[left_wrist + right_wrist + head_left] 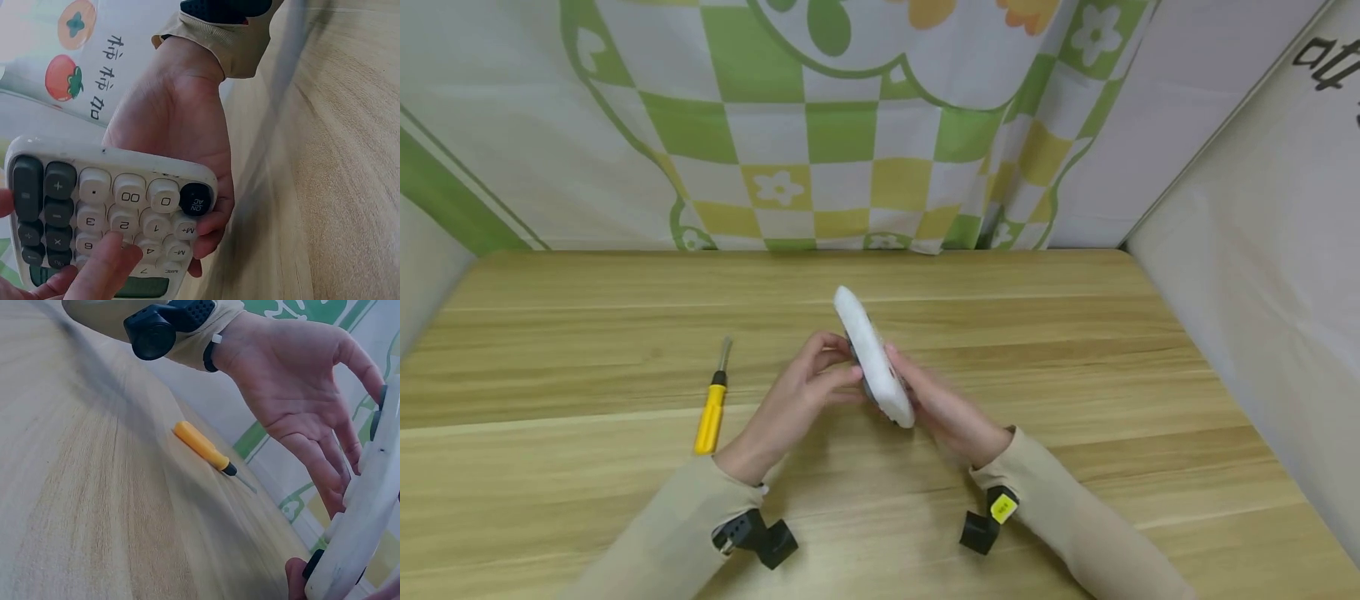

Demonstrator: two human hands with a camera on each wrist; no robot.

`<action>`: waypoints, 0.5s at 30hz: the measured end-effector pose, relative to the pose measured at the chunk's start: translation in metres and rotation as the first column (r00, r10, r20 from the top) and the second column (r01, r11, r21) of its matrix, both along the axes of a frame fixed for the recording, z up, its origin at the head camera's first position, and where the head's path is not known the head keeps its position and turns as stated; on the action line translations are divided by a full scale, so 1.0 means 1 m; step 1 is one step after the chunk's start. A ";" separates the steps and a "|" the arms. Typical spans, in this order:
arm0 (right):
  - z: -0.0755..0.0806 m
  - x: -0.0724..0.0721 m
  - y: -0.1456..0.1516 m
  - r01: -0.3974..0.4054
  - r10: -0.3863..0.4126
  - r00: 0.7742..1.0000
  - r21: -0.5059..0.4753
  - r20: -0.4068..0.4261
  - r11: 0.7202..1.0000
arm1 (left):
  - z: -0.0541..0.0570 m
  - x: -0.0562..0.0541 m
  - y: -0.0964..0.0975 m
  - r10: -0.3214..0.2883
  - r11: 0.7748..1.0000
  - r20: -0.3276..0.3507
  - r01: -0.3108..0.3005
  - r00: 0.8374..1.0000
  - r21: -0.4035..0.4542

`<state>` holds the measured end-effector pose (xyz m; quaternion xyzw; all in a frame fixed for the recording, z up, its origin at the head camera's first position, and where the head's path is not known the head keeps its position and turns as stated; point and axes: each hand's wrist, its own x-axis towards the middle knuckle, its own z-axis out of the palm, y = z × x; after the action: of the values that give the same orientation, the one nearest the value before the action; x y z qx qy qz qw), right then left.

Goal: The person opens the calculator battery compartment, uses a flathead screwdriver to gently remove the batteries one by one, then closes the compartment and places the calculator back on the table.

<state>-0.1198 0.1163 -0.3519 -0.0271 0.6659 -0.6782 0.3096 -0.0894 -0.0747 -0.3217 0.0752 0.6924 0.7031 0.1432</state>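
A white calculator [874,360] with round white and dark grey keys stands tilted on its edge between both hands above the wooden table. My right hand [953,418] holds it from behind, fingers curled round the edge beside the black ON/AC key in the left wrist view. On the key side, my left hand [788,410] touches the calculator [125,157] with fairly straight fingers. One fingertip lies by the 2 key, and other fingers overlap the grey display. The left thumb is at the dark keys in the right wrist view.
To the left of the left hand lies a screwdriver [712,415] with a yellow handle, its shaft pointing away. A checked green and yellow curtain [842,133] hangs behind the table [1075,358]. Black wrist cameras are strapped over both beige sleeves [662,525].
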 end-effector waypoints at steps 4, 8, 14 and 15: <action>0.001 -0.001 -0.001 0.057 -0.058 0.998 0.045 0.006 0.997 | 0.001 -0.001 -0.001 0.029 0.999 0.018 -0.030 0.999 0.023; 0.000 -0.002 -0.002 0.110 -0.106 0.994 0.131 -0.037 0.985 | 0.001 -0.001 -0.002 0.059 0.998 0.045 -0.060 0.997 0.018; -0.001 0.000 -0.001 0.205 -0.181 0.977 0.247 -0.116 0.947 | -0.001 -0.001 -0.003 0.090 0.996 0.062 -0.089 0.994 -0.031; 0.000 0.001 -0.001 0.221 -0.193 0.973 0.265 -0.126 0.939 | -0.002 -0.001 -0.004 0.097 0.995 0.065 -0.095 0.993 -0.041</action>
<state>-0.1192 0.1153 -0.3515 0.0535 0.7676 -0.6051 0.2044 -0.0907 -0.0785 -0.3236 0.0155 0.7033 0.6980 0.1337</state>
